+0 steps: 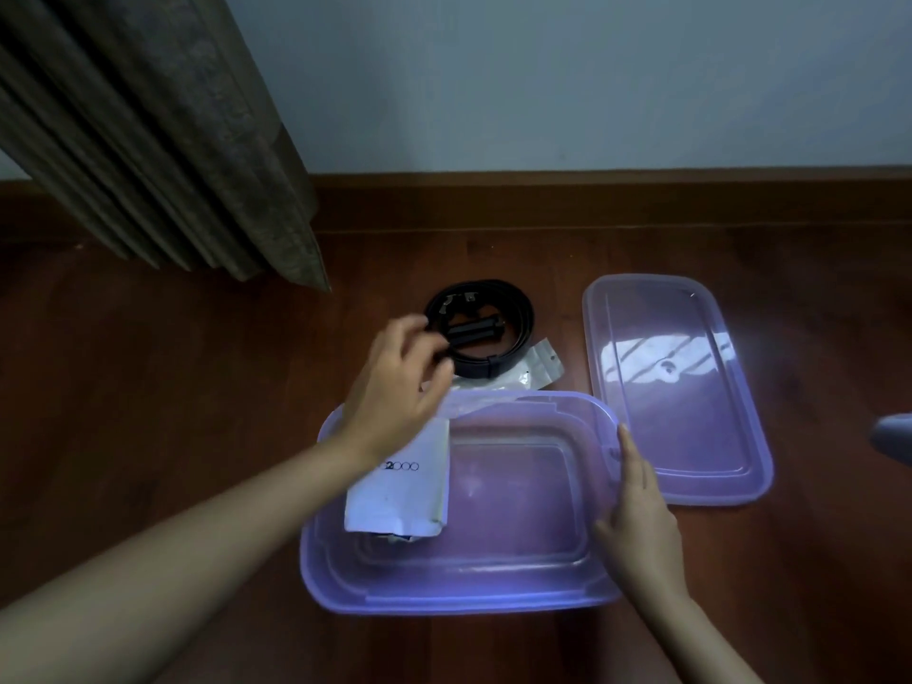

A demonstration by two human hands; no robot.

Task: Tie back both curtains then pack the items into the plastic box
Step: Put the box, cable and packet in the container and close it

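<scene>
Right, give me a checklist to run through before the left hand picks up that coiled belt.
1. Box open, lid off and lying on the floor to its right: ok.
2. Free room in the box beside the white packet: ok.
3. Right hand resting on the box's right rim: ok.
4. Left hand empty, fingers spread, reaching toward the belt: ok.
5. Left hand touching the belt: cannot tell, blurred.
6. Clear pouch partly under the belt, may drag along: not ok.

One head-worn view looks steeply down from close above the purple plastic box (459, 597), facing the skirting board (592, 199) beyond it.
</scene>
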